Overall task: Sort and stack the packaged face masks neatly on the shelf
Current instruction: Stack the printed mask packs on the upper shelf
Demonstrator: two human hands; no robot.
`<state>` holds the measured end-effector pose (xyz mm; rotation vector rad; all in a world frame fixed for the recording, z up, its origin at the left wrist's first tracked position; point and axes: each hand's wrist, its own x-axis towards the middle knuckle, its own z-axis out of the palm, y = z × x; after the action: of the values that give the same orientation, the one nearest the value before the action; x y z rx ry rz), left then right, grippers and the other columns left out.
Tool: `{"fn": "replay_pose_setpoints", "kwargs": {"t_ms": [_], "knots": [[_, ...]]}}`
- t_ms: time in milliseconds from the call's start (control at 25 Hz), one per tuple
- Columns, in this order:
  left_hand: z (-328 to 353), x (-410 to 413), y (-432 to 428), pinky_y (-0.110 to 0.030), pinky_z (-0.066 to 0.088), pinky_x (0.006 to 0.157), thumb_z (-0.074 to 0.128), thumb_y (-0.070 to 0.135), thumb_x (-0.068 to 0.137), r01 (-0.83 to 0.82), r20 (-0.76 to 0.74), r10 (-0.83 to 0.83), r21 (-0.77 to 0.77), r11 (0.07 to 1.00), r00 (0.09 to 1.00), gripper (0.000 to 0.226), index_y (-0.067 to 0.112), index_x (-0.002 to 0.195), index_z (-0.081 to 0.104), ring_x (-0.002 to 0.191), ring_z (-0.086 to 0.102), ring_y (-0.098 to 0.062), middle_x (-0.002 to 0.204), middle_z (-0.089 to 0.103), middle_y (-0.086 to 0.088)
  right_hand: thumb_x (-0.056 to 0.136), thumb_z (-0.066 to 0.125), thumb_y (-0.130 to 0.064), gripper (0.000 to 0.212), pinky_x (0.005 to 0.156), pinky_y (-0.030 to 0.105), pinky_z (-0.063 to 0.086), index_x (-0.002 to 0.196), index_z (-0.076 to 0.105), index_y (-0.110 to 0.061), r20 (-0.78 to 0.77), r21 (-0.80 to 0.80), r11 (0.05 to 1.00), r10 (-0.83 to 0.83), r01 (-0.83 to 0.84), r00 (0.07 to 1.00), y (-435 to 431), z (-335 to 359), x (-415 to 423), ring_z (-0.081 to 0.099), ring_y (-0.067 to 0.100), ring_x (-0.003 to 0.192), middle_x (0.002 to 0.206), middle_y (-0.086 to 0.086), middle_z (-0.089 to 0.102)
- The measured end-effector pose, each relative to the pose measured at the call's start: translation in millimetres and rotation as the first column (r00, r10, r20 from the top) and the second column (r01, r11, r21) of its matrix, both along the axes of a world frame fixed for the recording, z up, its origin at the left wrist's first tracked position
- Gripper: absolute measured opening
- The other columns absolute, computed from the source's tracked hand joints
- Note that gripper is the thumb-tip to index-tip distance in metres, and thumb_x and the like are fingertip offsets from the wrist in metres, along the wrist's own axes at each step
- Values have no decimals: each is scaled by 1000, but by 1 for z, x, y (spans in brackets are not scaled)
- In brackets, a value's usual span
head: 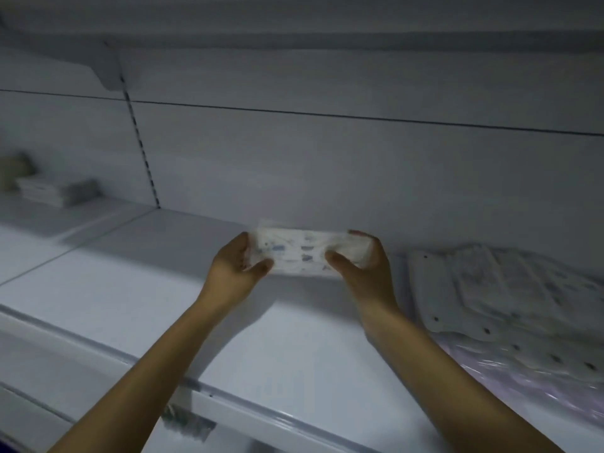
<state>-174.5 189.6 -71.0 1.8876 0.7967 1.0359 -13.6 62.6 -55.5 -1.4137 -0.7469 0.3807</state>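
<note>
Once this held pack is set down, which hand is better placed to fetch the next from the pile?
Probably right. The right hand grips the end of the white printed mask pack nearest the loose pile of white packaged masks; the left hand holds the far end and would reach across.

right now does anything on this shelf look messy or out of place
Yes: the mask packs at the right of the shelf lie fanned and overlapping askew, not in a square stack. The held pack, gripped by left hand and right hand, looks fine.
</note>
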Motion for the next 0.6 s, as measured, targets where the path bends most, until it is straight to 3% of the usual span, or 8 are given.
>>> {"fn": "replay_pose_setpoints", "kwargs": {"t_ms": [120,160,240,320,440,520,600], "knots": [[-20,-9,6,-31,54,76,78,40,69,15,-50,-16,-21,1000,999,50,27,112,57,90,65,-18,97,66,5,74,81,-23,63,83,13,38,126,46,-29,-28,-92,995,47,-50,998,4,-22,-2,48,-2,101,106,-24,50],[-24,-9,8,-27,53,76,76,44,69,28,-51,-30,-27,999,998,52,27,114,57,91,65,-15,99,67,7,75,80,-23,60,83,15,38,125,47,-28,-20,-124,992,35,-38,999,5,-28,-1,49,1,100,106,-21,51],[-25,-8,8,-21,51,78,73,52,74,29,-36,-30,-16,999,999,47,25,110,58,93,64,-7,100,67,12,79,77,-24,35,74,16,39,108,57,-22,42,-120,992,-23,27,999,9,-35,2,52,8,93,99,-10,57],[-22,-7,5,-10,46,76,69,43,81,28,-12,-28,-6,1000,1000,39,24,111,54,95,60,1,102,63,17,83,72,-23,18,63,14,38,88,57,-16,107,-57,993,-93,99,990,13,-37,4,52,12,81,84,-4,58],[-23,-6,5,-3,43,68,68,28,86,29,-45,-30,-13,999,999,44,23,122,44,92,58,-2,103,58,16,86,68,-22,20,67,11,40,102,58,-16,159,-81,994,-60,74,985,14,-40,2,55,9,86,94,-7,61],[-23,-7,4,-2,41,67,68,24,86,17,-63,-18,-17,1000,998,48,22,127,42,93,58,-7,103,58,14,86,69,-19,19,67,8,43,98,55,-22,148,-92,995,-31,45,989,13,-42,0,59,5,86,93,-12,62],[-23,-7,3,0,40,69,67,19,88,-5,-62,9,74,997,998,39,15,122,49,96,59,-11,99,59,17,87,68,-17,19,67,13,43,90,52,-27,159,-25,996,-76,81,984,13,-42,-1,58,-1,79,86,-15,60]]}}
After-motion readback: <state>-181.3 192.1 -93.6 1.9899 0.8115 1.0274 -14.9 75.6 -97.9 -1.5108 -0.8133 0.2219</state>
